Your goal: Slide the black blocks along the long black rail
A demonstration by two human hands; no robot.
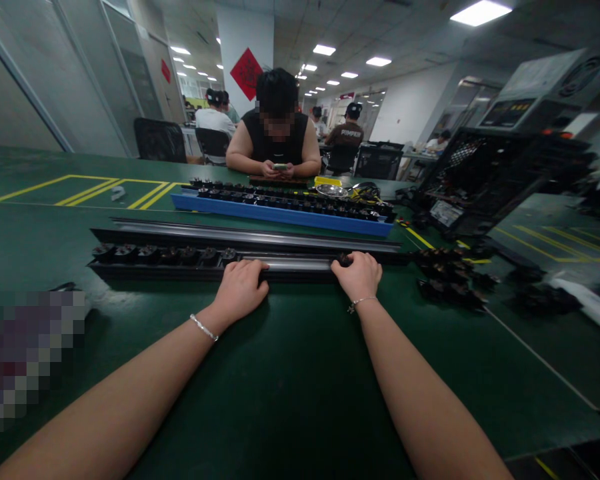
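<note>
A long black channel (295, 265) with a shiny inner face lies across the green table in front of me. Several round black parts (170, 255) sit in a row in its left half. My left hand (243, 290) grips the channel near its middle, the fingers over the edge beside the last part in the row. Farther right, my right hand (363, 275) has its fingers closed on a small dark part (345, 260) at the channel. The fingers partly hide that part.
Behind lies a second black channel (260, 235), then a blue tray (290, 219) lined with black parts. Loose black parts (450, 270) lie in a pile at right. An opened computer case (460, 180) stands at the back right. Across the table a person (275, 127) holds a phone.
</note>
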